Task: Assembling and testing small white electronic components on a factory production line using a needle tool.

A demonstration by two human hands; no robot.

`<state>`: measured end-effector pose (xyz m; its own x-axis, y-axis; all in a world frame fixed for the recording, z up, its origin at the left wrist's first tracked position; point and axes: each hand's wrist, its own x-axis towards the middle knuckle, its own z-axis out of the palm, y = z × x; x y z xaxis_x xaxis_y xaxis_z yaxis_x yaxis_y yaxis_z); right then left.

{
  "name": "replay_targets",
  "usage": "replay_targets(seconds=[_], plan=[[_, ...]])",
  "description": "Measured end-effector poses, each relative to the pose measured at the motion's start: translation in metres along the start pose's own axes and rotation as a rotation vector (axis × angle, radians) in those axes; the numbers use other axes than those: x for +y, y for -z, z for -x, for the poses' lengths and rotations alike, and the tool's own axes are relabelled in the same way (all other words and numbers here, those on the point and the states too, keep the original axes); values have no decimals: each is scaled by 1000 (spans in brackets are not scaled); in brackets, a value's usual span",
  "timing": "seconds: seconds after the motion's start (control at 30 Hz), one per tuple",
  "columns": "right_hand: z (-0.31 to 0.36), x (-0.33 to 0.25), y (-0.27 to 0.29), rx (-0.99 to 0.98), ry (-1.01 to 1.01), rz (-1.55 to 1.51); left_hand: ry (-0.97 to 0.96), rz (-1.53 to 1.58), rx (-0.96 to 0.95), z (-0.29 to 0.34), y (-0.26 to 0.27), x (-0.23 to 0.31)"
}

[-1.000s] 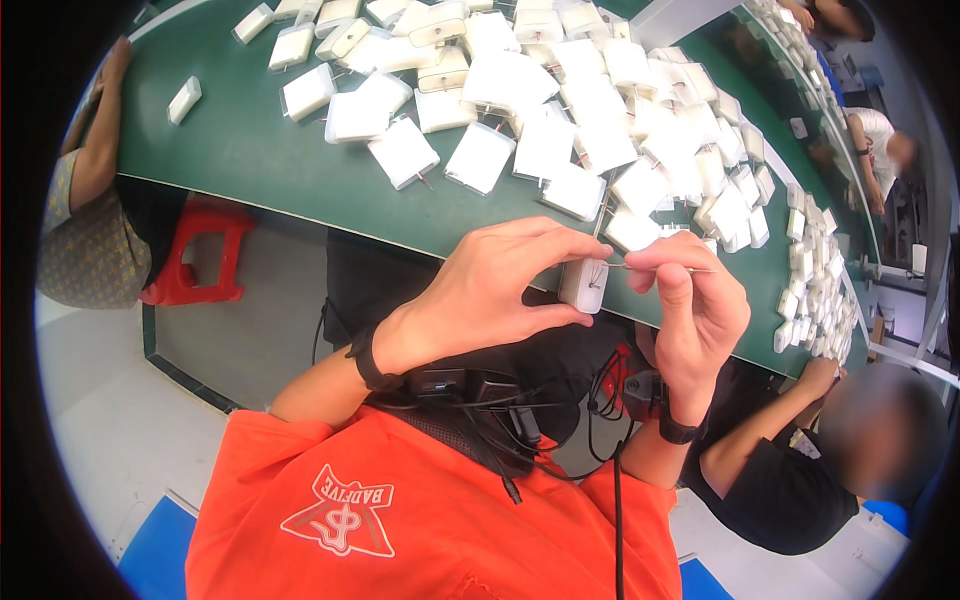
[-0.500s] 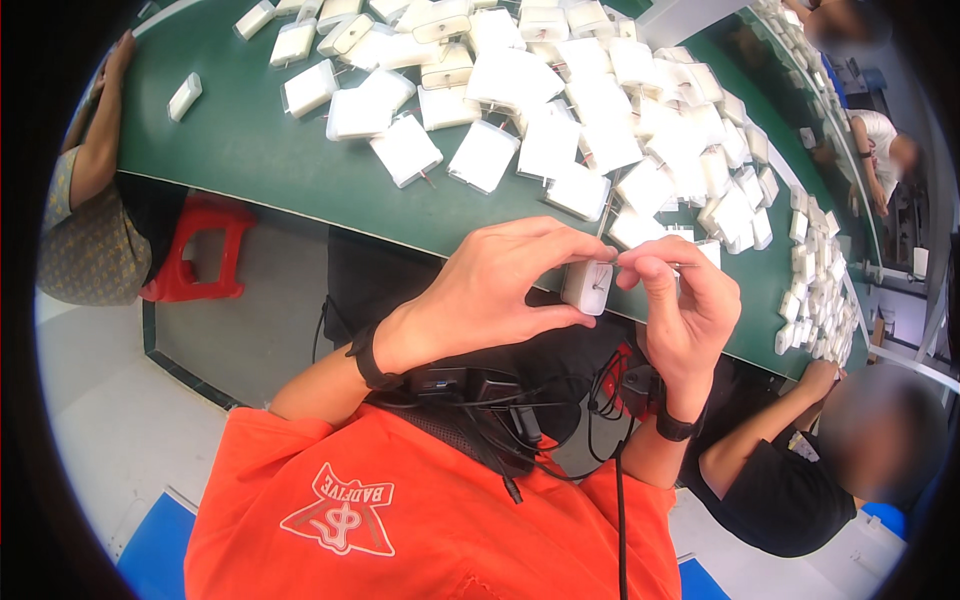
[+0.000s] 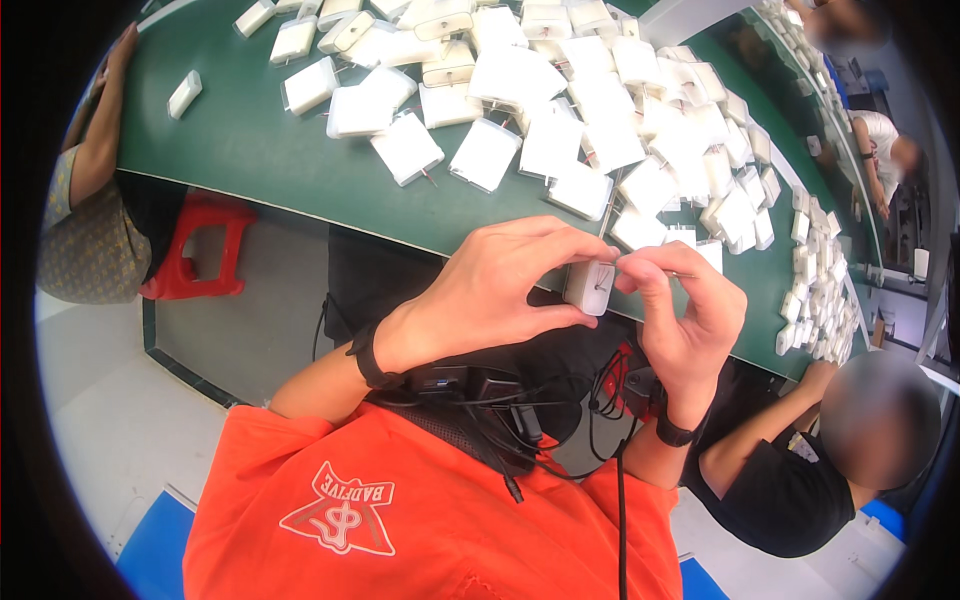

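Observation:
My left hand [image 3: 500, 280] grips a white rectangular block [image 3: 590, 287] between thumb and fingers, just off the table's near edge. The block's end face is turned up, with a thin dark wire or pin standing on it. Close by on the right, my right hand [image 3: 685, 310] is closed in a pinch at the block's upper edge. A thin dark rod-like piece [image 3: 684, 275] shows at its fingers. Whether it is a tool or a wire, and where its tip lies, my fingers hide.
Many similar white blocks [image 3: 490, 155] with thin wires are heaped on the green table [image 3: 250, 150]. One block [image 3: 185, 95] lies apart at the left. A red stool [image 3: 230, 250] stands on the floor. Dark cables [image 3: 600, 400] hang before me. Co-workers sit at both sides.
My right hand has shifted slightly to the right, its fingers still pinched near the block's top edge. My left hand keeps the block in nearly the same place.

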<state>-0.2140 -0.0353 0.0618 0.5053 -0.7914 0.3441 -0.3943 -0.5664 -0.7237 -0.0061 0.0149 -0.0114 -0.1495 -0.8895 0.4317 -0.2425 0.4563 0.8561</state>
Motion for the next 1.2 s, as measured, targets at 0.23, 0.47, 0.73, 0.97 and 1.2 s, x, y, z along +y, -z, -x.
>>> replay_targets(seconds=[0.23, 0.47, 0.73, 0.97, 1.2], plan=[[-10, -14, -13, -22, -122, 101, 70, 11, -1, 0, -1, 2], [-1, -12, 8, 148, -94, -85, 78, 71, -23, -4, 4, 3], [32, 19, -18, 230, -179, -435, 113, 41, -66, -1, 5, 5], [47, 24, -28, 300, -204, -517, 102, 56, -65, 3, 2, 6], [43, 29, -33, 295, -213, -550, 112, 65, -60, -2, 2, 1]])
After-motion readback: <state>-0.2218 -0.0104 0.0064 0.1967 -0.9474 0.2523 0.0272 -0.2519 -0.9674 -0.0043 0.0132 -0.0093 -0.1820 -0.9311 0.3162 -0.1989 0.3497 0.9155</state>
